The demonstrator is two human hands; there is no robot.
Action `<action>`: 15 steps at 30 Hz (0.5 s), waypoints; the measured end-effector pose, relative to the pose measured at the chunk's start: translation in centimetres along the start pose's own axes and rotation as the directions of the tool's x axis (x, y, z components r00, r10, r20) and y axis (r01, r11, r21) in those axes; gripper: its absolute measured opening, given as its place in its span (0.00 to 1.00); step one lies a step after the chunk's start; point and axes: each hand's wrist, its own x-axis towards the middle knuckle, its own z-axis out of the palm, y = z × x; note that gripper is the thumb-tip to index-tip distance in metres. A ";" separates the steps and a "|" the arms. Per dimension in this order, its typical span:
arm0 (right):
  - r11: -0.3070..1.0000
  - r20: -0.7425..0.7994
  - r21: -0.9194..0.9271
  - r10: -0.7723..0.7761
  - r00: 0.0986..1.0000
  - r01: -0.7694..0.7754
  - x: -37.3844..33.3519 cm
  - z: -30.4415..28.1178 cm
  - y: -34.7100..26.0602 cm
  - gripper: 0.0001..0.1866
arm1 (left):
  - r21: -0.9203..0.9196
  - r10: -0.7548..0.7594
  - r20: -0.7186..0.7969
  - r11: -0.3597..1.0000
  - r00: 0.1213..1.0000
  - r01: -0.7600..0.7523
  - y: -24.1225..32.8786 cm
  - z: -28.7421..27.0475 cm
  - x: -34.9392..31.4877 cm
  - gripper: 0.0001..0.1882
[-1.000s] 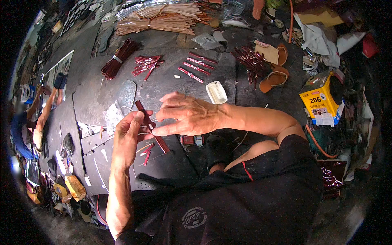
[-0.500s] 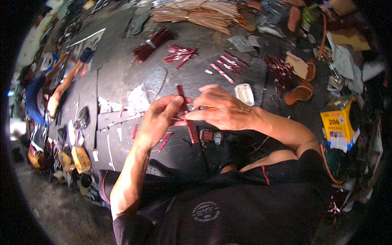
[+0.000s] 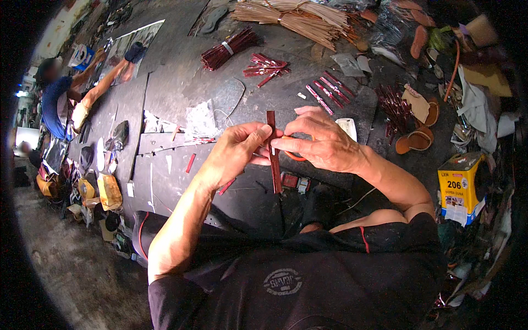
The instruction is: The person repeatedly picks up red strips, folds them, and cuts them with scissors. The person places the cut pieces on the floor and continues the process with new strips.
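Observation:
A dark red strap (image 3: 276,171) stands nearly upright in front of me, a small whitish spot near its middle. My left hand (image 3: 237,147) pinches it between thumb and fingers from the left side. From the right, my right hand (image 3: 324,140) is curled around orange-handled scissors (image 3: 297,158); only parts of the orange loops show, and the blades are hidden. Its fingertips touch the strap near the whitish spot. Below the hands, on the dark work surface, lie a small red and grey block-like object (image 3: 294,181) and a short red strip (image 3: 190,163).
Bundled dark red strips (image 3: 230,48), a loose pile (image 3: 266,67) and several separate strips (image 3: 331,91) lie ahead. A white dish (image 3: 346,128) sits beyond my right hand. Brown sandals (image 3: 415,140) and a yellow box (image 3: 462,184) are at right. Another person (image 3: 55,107) works at far left.
The view has shifted, so the scene sits further right. The strap is more upright. My right hand has turned, and the orange loops now show below its fingers.

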 end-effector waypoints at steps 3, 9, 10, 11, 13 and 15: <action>1.000 -0.015 0.000 0.005 1.000 -0.005 0.3 -0.2 -0.3 0.23 | -0.019 -0.012 0.000 1.000 1.000 0.012 0.0 0.1 0.0 0.19; 0.999 0.004 0.029 -0.042 0.999 0.042 0.0 0.0 -0.7 0.21 | 0.010 -0.020 0.001 1.000 1.000 0.020 -0.3 -0.2 0.2 0.19; 0.998 0.015 0.027 -0.066 0.998 0.065 -0.1 0.0 -0.7 0.22 | 0.011 -0.015 -0.004 1.000 1.000 0.015 -0.5 -0.2 0.3 0.19; 0.996 0.026 0.026 -0.089 0.996 0.089 -0.2 0.1 -0.7 0.22 | 0.023 -0.005 -0.004 1.000 1.000 0.005 -0.6 -0.2 0.3 0.20; 0.993 0.038 0.025 -0.114 0.993 0.113 -0.3 0.1 -0.7 0.22 | 0.050 0.016 -0.002 0.999 1.000 -0.016 -0.7 -0.3 0.4 0.22; 0.993 0.043 0.024 -0.117 0.992 0.116 -0.5 0.0 -0.6 0.23 | 0.001 0.000 0.006 1.000 1.000 0.000 -0.5 -0.1 0.4 0.22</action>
